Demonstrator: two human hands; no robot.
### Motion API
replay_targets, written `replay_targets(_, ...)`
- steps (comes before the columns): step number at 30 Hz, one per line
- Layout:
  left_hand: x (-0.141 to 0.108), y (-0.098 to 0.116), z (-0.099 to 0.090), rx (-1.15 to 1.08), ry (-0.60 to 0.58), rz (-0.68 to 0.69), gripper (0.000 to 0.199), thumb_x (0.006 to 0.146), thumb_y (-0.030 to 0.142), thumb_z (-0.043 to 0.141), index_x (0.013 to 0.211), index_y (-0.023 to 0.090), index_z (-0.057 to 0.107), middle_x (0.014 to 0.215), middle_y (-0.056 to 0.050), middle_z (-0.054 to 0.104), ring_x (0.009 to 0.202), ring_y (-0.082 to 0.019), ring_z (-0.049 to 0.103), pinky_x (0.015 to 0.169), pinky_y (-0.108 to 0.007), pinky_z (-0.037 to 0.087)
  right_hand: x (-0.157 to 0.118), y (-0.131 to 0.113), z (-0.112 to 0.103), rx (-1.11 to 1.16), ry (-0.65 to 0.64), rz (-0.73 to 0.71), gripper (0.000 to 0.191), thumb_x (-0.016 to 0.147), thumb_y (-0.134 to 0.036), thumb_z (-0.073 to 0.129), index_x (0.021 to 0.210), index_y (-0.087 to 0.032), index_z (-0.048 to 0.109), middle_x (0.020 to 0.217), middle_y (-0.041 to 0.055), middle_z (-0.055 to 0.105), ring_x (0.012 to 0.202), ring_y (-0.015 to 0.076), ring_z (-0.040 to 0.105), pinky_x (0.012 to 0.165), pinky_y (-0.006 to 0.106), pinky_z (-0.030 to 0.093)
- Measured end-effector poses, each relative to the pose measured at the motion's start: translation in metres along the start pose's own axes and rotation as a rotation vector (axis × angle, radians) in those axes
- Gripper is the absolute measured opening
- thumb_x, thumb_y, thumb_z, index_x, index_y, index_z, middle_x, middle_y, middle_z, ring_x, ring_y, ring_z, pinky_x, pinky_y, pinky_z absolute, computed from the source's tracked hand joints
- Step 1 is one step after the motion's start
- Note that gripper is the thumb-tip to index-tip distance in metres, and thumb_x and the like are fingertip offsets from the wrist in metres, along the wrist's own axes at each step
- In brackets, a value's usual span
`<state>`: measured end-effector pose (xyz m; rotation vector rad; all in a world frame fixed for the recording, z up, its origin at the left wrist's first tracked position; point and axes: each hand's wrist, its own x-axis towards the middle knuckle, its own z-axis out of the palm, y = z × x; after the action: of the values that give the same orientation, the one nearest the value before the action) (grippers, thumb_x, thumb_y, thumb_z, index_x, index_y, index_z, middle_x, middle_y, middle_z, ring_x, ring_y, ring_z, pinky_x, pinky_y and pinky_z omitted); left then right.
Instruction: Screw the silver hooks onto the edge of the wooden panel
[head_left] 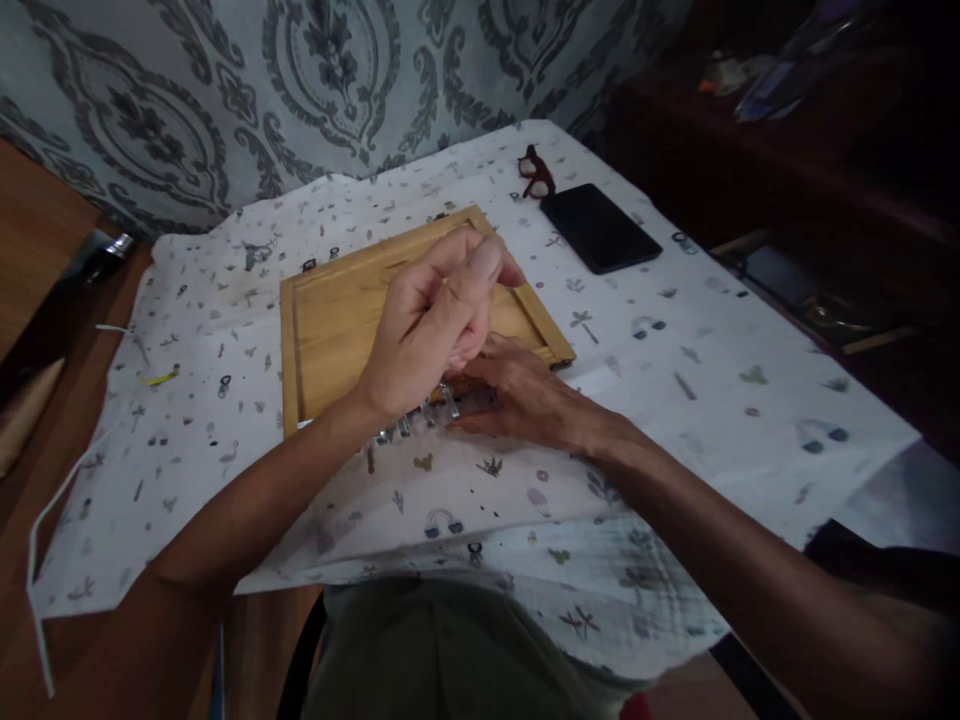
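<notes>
My left hand point(450, 305) is raised over a shallow wooden tray point(337, 335). Its fingers are curled into a pinch, and whatever they hold, if anything, is hidden. Lower and to the right, my right hand point(521, 395) rests at the tray's near edge. Its thumb and fingers close around the right end of a row of small clear plastic pieces point(427, 412), which seem joined to a dark strip. My left wrist and forearm hide part of the row and the tray's near left side.
A white printed cloth point(660, 400) covers the table. Behind the tray on the right lie a black tablet point(600, 228) and dark-framed glasses point(535, 172). A white cord point(56, 500) hangs at the left edge, near a small yellow item point(160, 378). Patterned wallpaper point(330, 80) rises behind.
</notes>
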<state>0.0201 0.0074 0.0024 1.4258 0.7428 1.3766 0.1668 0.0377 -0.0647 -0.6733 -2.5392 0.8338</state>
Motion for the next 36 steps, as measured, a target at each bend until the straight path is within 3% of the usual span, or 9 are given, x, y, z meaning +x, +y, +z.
replay_targets(5, 0.009, 0.002, -0.009, -0.046, -0.118, -0.092, 0.028, 0.090, 0.048, 0.067, 0.082, 0.021, 0.060, 0.045, 0.010, 0.030, 0.035, -0.007, 0.021, 0.038, -0.025, 0.020, 0.000, 0.000, 0.000, -0.042, -0.016, 0.000, 0.034, 0.083, -0.039, 0.078, 0.109, -0.018, 0.071, 0.105, 0.0110, 0.066, 0.104, 0.0305, 0.057, 0.091, 0.046, 0.046)
replay_targets(13, 0.017, 0.008, -0.019, -0.051, -0.250, -0.256, 0.014, 0.085, 0.033, 0.068, 0.086, 0.021, 0.063, 0.043, 0.011, 0.023, 0.035, -0.005, 0.020, 0.039, -0.021, 0.021, 0.001, 0.004, 0.004, -0.043, -0.001, -0.003, 0.033, 0.081, -0.042, 0.080, 0.102, -0.019, 0.070, 0.105, 0.0111, 0.066, 0.102, 0.0304, 0.057, 0.088, 0.044, 0.046)
replay_targets(17, 0.016, 0.006, -0.020, -0.069, -0.262, -0.198, 0.016, 0.086, 0.036, 0.068, 0.086, 0.021, 0.063, 0.043, 0.012, 0.022, 0.034, -0.005, 0.018, 0.037, -0.020, 0.021, 0.000, 0.003, 0.003, -0.039, -0.004, 0.001, 0.034, 0.081, -0.042, 0.080, 0.105, -0.020, 0.069, 0.108, 0.0110, 0.066, 0.105, 0.0308, 0.056, 0.091, 0.046, 0.045)
replay_targets(20, 0.012, 0.010, -0.021, -0.085, -0.206, -0.114, 0.014, 0.088, 0.033, 0.067, 0.086, 0.020, 0.063, 0.043, 0.012, 0.026, 0.034, -0.005, 0.017, 0.036, -0.020, 0.019, -0.001, 0.001, 0.002, -0.038, -0.005, 0.007, 0.036, 0.081, -0.040, 0.080, 0.109, -0.020, 0.069, 0.108, 0.0099, 0.066, 0.105, 0.0295, 0.055, 0.092, 0.044, 0.044)
replay_targets(25, 0.004, 0.022, -0.019, -0.074, 0.012, 0.002, 0.008, 0.088, 0.023, 0.065, 0.081, 0.019, 0.064, 0.042, 0.011, 0.024, 0.033, -0.005, 0.014, 0.034, -0.020, 0.018, -0.001, 0.000, 0.000, -0.029, -0.013, 0.009, 0.034, 0.080, -0.034, 0.082, 0.107, -0.017, 0.071, 0.102, 0.0084, 0.066, 0.100, 0.0264, 0.056, 0.088, 0.039, 0.041)
replay_targets(30, -0.003, 0.019, -0.009, -0.127, 0.061, 0.026, 0.014, 0.091, 0.018, 0.056, 0.080, 0.016, 0.065, 0.041, 0.012, 0.025, 0.033, -0.004, 0.011, 0.033, -0.016, 0.020, 0.000, 0.003, 0.002, -0.036, -0.004, -0.014, 0.035, 0.081, -0.039, 0.081, 0.107, -0.017, 0.070, 0.097, 0.0072, 0.064, 0.094, 0.0245, 0.053, 0.083, 0.036, 0.038)
replay_targets(36, -0.003, 0.014, -0.008, -0.053, 0.061, -0.020, 0.009, 0.089, 0.026, 0.063, 0.083, 0.019, 0.062, 0.040, 0.012, 0.028, 0.034, -0.004, 0.016, 0.034, -0.015, 0.023, 0.001, 0.003, 0.002, -0.048, -0.019, 0.005, 0.038, 0.080, -0.038, 0.082, 0.108, -0.014, 0.071, 0.096, 0.0080, 0.063, 0.092, 0.0246, 0.051, 0.083, 0.036, 0.036)
